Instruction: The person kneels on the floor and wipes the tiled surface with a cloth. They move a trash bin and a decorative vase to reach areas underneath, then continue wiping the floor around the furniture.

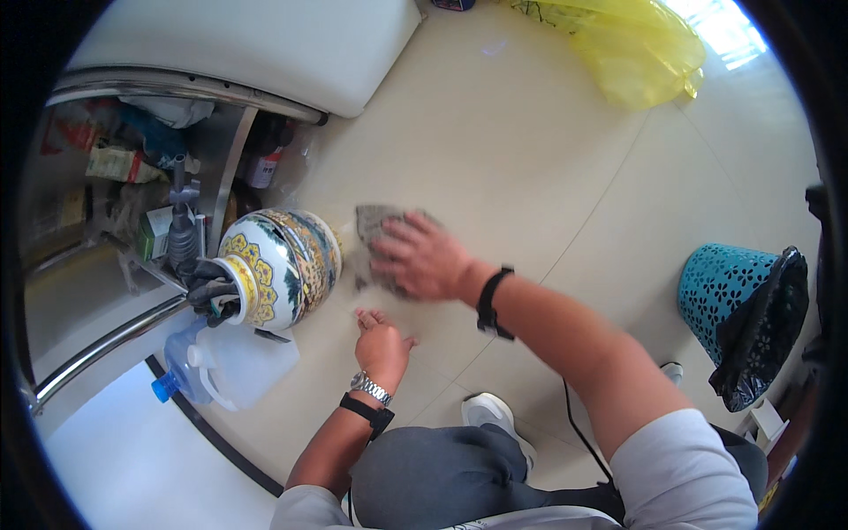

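Note:
A grey cloth [372,222] lies on the beige tiled floor [503,165], blurred by motion. My right hand [424,258] presses down on it with its fingers spread across the cloth and hides much of it. Nearer to me, my left hand [383,346] is low over the floor with nothing in it, fingers apart; whether it touches the tile I cannot tell. Left of the cloth stands a large painted porcelain vase [281,265] with a yellow-patterned neck. Dark gloves or cloths [213,289] stick out of its mouth.
A shelf [232,165] at left holds a grey corrugated drain hose [180,228], a green-and-white box [156,233] and packets. Plastic jugs [248,368] stand below the vase. A teal basket [722,291] with a black bag is at right, a yellow plastic bag [636,59] at top.

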The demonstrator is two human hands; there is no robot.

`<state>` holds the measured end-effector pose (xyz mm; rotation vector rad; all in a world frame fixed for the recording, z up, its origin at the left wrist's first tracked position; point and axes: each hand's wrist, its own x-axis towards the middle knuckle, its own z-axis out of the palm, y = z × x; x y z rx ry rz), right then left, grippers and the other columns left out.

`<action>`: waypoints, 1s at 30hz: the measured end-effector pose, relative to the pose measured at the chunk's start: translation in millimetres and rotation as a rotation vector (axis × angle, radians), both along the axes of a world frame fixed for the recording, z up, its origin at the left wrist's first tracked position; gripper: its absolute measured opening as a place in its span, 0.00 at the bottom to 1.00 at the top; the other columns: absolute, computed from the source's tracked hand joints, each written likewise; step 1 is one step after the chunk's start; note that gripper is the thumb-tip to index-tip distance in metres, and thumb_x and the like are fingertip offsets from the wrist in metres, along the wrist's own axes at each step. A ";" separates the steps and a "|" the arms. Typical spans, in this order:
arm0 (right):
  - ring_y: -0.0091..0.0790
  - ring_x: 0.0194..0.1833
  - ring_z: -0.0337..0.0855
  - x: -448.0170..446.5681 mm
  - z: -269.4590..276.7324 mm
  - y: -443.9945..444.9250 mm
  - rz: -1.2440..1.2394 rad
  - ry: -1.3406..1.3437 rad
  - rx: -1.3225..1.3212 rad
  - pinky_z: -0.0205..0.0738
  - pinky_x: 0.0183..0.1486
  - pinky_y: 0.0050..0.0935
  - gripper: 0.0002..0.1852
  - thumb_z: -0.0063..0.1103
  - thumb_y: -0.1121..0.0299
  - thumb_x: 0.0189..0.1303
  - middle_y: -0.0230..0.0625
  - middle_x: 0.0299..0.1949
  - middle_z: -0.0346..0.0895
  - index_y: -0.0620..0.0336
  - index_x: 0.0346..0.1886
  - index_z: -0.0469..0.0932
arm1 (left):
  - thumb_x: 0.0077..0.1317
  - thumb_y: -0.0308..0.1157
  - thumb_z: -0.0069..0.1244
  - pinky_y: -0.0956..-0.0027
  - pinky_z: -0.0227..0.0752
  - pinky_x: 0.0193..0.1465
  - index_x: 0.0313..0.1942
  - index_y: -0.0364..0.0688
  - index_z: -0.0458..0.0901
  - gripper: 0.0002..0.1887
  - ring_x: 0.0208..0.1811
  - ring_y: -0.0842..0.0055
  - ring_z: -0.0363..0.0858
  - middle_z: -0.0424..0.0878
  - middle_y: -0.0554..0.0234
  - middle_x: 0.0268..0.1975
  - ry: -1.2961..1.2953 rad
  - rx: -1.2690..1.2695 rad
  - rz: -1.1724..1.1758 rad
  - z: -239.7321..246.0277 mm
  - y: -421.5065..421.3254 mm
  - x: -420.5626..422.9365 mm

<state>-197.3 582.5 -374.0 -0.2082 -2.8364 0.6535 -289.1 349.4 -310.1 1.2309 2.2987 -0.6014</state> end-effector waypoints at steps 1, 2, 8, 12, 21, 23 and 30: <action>0.49 0.93 0.67 -10.5 -1.9 29.6 -0.027 -0.030 0.034 0.52 0.98 0.66 0.28 0.63 0.47 0.82 0.28 0.87 0.78 0.26 0.81 0.90 | 0.61 0.54 0.87 0.52 0.90 0.76 0.79 0.18 0.76 0.60 0.86 0.35 0.80 0.72 0.04 0.84 -0.025 0.005 0.029 0.5 2.4 0.3; 0.48 0.93 0.68 -17.0 -3.4 62.8 -0.109 -0.001 0.076 0.54 0.97 0.66 0.28 0.62 0.47 0.83 0.28 0.87 0.78 0.24 0.82 0.88 | 0.61 0.54 0.87 0.51 0.86 0.81 0.82 0.17 0.74 0.62 0.88 0.32 0.77 0.69 0.03 0.85 -0.057 -0.046 0.080 1.7 4.0 0.2; 0.53 0.97 0.61 36.2 -7.2 249.2 -0.510 -0.170 0.188 0.50 0.98 0.64 0.33 0.54 0.47 0.91 0.37 0.96 0.68 0.28 0.95 0.73 | 0.64 0.53 0.86 0.50 0.81 0.88 0.85 0.16 0.71 0.63 0.91 0.29 0.72 0.65 0.00 0.87 -0.101 -0.061 0.129 3.2 5.7 0.8; 0.57 0.97 0.59 153.1 -6.3 287.7 -0.834 -0.234 0.120 0.52 0.98 0.62 0.34 0.50 0.47 0.94 0.44 0.98 0.65 0.31 0.97 0.70 | 0.62 0.52 0.88 0.51 0.85 0.83 0.82 0.16 0.74 0.62 0.90 0.34 0.75 0.75 0.06 0.82 -0.029 -0.036 0.032 -1.1 1.4 1.8; 0.69 0.96 0.57 271.0 6.6 15.0 -1.058 -0.288 0.041 0.46 0.96 0.78 0.36 0.69 0.58 0.81 0.45 0.96 0.65 0.41 0.91 0.78 | 0.64 0.54 0.86 0.53 0.76 0.92 0.85 0.13 0.69 0.65 0.93 0.29 0.69 0.63 -0.01 0.88 -0.048 -0.076 0.071 -1.9 3.8 3.1; 0.69 0.96 0.56 245.2 31.3 -60.1 -0.820 -0.282 -0.044 0.47 0.97 0.78 0.41 0.75 0.55 0.75 0.41 0.96 0.65 0.36 0.91 0.78 | 0.64 0.54 0.86 0.53 0.77 0.91 0.84 0.13 0.69 0.65 0.93 0.29 0.70 0.62 -0.02 0.88 -0.060 -0.082 0.100 -0.1 6.2 3.7; 0.53 0.93 0.68 127.5 16.7 -3.5 -0.191 -0.055 -0.101 0.55 0.96 0.75 0.32 0.74 0.48 0.70 0.31 0.86 0.79 0.31 0.78 0.91 | 0.64 0.51 0.86 0.52 0.80 0.89 0.84 0.11 0.70 0.63 0.92 0.27 0.70 0.63 -0.04 0.86 -0.070 -0.110 0.103 2.3 11.4 3.5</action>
